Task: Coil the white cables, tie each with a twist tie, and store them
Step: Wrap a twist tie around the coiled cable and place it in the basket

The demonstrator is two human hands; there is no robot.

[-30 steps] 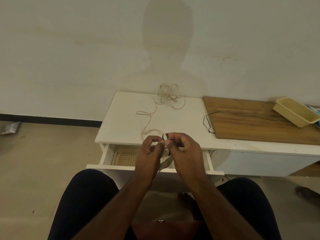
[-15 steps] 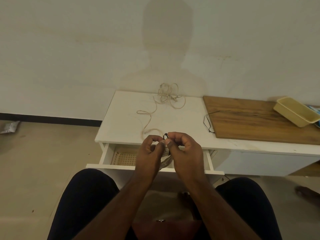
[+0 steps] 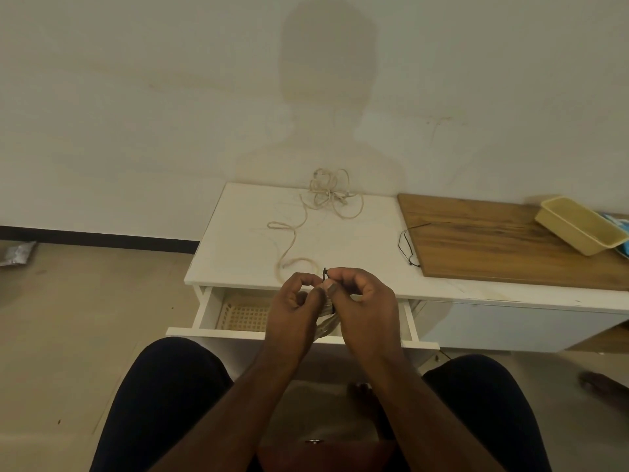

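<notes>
From the head camera, a person sits in front of a white counter [image 3: 238, 253] with both hands close together over an open drawer [image 3: 292, 333]. The left hand [image 3: 292, 311] and the right hand [image 3: 364, 308] each have their fingers curled in, and together they pinch a small black twist tie [image 3: 325, 273] that sticks up between the fingertips. Below the hands hangs a coiled white cable [image 3: 326, 323], held between them; most of it is hidden behind the fingers. Inside the drawer, on the left, sits a pale basket [image 3: 241, 315] with a grid of holes.

On the counter behind the hands lies a loose white cable [image 3: 326, 195], tangled near the wall, with one end trailing toward the front edge. To the right is a brown wooden board [image 3: 493, 240]. A thin black tie [image 3: 406, 247] lies across its left edge. A yellow tray [image 3: 578, 224] rests on the far right of the board.
</notes>
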